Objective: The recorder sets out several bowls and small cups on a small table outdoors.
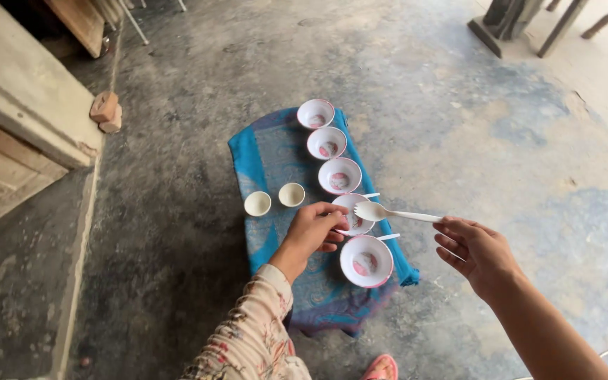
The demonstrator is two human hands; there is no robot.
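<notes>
At the centre of the frame our left hand [314, 229] grips the rim of a white, pink-edged plastic bowl [355, 213] on the blue patterned cloth [276, 158], steadying it, while our right hand [476, 250] pinches a white plastic spoon [392, 212] over it.

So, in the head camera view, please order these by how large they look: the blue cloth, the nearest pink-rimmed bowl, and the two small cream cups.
1. blue cloth, clearly largest
2. nearest pink-rimmed bowl
3. the two cream cups, left cup and right cup; they look alike, so I do not rank them.
</notes>
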